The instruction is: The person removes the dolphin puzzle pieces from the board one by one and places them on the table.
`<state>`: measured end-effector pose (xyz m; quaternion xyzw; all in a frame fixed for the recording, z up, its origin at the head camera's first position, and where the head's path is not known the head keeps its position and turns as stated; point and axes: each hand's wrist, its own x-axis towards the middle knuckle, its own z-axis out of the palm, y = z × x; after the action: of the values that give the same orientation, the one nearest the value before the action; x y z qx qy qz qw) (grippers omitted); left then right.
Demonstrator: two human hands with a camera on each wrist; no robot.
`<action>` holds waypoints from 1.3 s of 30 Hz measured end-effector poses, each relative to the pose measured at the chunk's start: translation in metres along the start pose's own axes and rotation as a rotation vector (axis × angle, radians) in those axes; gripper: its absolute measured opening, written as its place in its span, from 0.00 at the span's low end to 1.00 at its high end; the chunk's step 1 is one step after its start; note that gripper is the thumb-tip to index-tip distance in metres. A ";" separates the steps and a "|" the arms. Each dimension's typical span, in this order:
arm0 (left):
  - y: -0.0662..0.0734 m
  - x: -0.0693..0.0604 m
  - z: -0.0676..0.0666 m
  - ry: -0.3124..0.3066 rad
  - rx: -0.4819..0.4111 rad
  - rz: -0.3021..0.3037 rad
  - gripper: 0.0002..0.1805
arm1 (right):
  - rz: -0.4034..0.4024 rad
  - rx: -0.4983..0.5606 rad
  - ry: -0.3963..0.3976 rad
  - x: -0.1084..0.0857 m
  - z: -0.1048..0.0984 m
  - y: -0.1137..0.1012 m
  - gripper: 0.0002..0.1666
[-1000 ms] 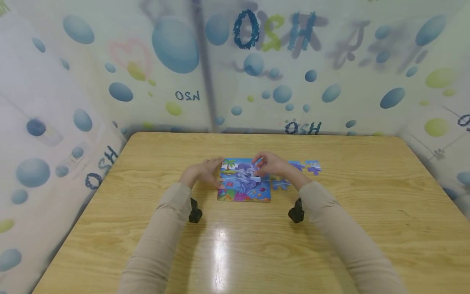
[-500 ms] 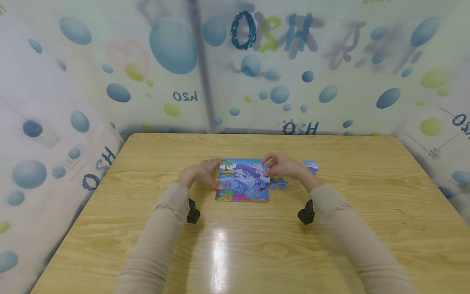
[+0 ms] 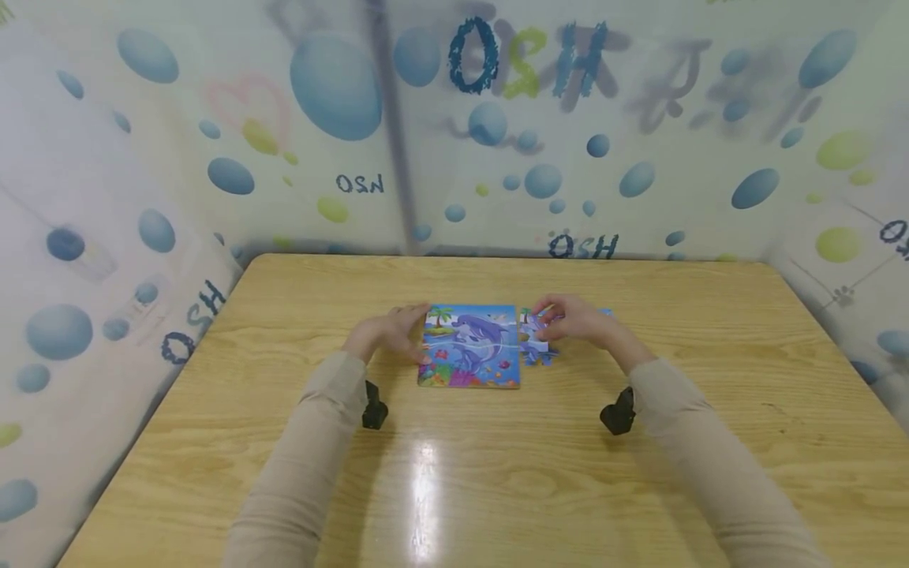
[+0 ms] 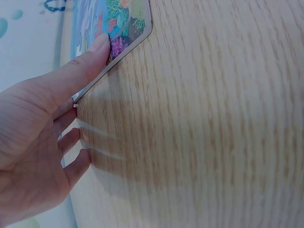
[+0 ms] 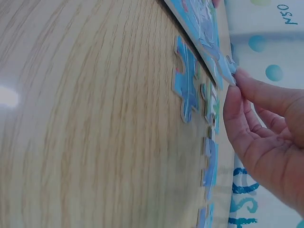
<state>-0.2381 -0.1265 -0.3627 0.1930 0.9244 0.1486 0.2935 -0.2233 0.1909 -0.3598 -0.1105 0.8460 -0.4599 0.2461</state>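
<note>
A dolphin picture board point(image 3: 469, 347) lies flat on the table, its palm tree and coral visible. My left hand point(image 3: 387, 331) is at the board's left side. In the left wrist view the thumb point(image 4: 90, 59) rests on the board's face, while the other fingers lie loosely bent beside its edge. My right hand point(image 3: 575, 322) is just right of the board. Between thumb and index finger it pinches a blue-and-white puzzle piece point(image 5: 222, 66), raised off the table in the right wrist view.
Loose puzzle pieces lie right of the board, such as a blue one point(image 5: 186, 80) and another point(image 5: 210, 161) farther along. More are partly hidden by the right hand. The wooden table point(image 3: 497, 473) meets a printed wall covering point(image 3: 440, 126) at the back.
My right hand has moved right, from over the board to over the loose pieces beside it, carrying the puzzle piece. The board's picture is now uncovered. My left hand has stayed in place.
</note>
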 end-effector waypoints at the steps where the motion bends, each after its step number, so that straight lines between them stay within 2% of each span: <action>1: 0.000 0.000 0.000 0.000 -0.001 -0.001 0.55 | -0.002 0.003 0.002 -0.001 -0.002 0.002 0.23; 8: 0.001 -0.001 0.000 -0.009 -0.008 -0.005 0.56 | 0.002 -0.020 0.017 -0.009 -0.011 0.013 0.23; 18: 0.002 0.000 -0.001 0.004 -0.003 -0.013 0.55 | 0.025 0.000 0.016 -0.021 -0.023 0.027 0.23; 26: 0.002 -0.001 0.000 -0.001 -0.023 -0.021 0.56 | 0.030 -0.016 0.045 -0.028 -0.028 0.033 0.24; 32: 0.001 0.000 0.001 -0.001 -0.028 -0.030 0.56 | 0.019 -0.006 0.032 -0.032 -0.033 0.040 0.23; 39: -0.001 0.001 0.001 -0.003 -0.021 -0.022 0.56 | 0.044 -0.011 0.038 -0.035 -0.035 0.046 0.25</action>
<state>-0.2389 -0.1262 -0.3641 0.1798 0.9244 0.1549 0.2986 -0.2099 0.2556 -0.3712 -0.0843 0.8552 -0.4518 0.2395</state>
